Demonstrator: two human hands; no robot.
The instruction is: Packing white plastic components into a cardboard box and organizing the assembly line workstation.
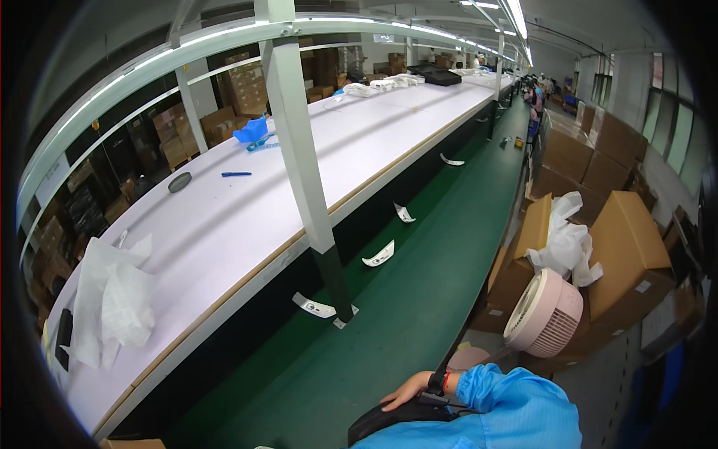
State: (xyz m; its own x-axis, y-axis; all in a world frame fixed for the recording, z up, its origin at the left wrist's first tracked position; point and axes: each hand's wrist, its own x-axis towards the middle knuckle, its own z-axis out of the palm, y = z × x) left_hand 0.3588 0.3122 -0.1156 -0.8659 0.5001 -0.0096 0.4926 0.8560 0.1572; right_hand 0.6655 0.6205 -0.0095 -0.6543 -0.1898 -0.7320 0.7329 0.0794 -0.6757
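Along the head view's lower edge, our right hand (407,391) lies with fingers extended over a black case (383,423); we cannot tell their grip. Our left hand is out of view. A sleeve (516,400) snagging the cable (465,409) could shift the case.

I can't identify black curved object (376,424), part-hidden by bare right hand (408,391); lower edge crops tan cardboard-like piece (133,444).

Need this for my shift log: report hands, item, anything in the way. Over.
Left hand out of view; right hand on black object, grip unclear. White pieces on green belt. Post blocks part of the view.
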